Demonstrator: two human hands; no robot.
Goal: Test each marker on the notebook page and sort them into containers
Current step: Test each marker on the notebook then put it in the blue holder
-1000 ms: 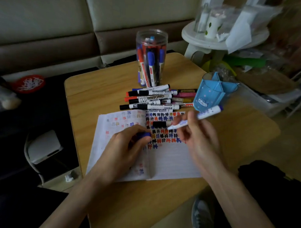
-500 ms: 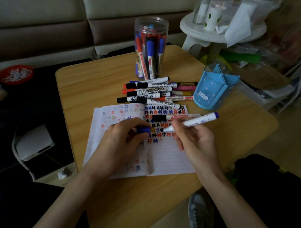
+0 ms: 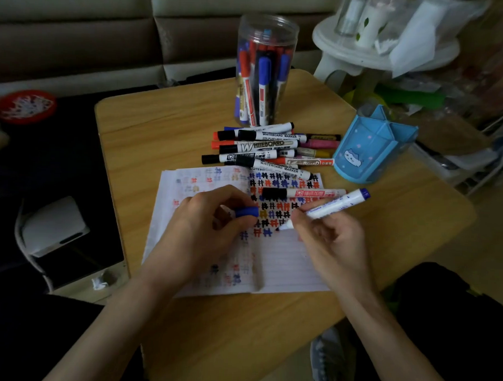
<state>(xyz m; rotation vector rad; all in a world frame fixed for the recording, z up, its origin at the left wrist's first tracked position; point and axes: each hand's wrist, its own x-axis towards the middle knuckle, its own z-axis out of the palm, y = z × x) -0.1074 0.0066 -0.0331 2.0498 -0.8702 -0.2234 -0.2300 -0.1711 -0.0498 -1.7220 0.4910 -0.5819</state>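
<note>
Your right hand (image 3: 331,244), gripping the blue marker (image 3: 338,204), has dropped to the notebook page (image 3: 287,263); left hand (image 3: 203,228) pinches its cap (image 3: 246,211). Testing now: mark, then recap.

Wood table (image 3: 161,136): light grain, rounded corners, seam line across far part. Open notebook (image 3: 284,265) lies flat at centre, pages full of coloured hash marks (mostly upper half). Marker pile (image 3: 263,148) sits just beyond notebook's far edge, markers mostly lying left-right, nearest one overlapping page edge. Clear jar (image 3: 264,76) upright behind pile near far edge, packed with standing markers (red, blue, black). Blue holder (image 3: 371,149) upright just right of pile, cat print on side, near right edge.
</note>
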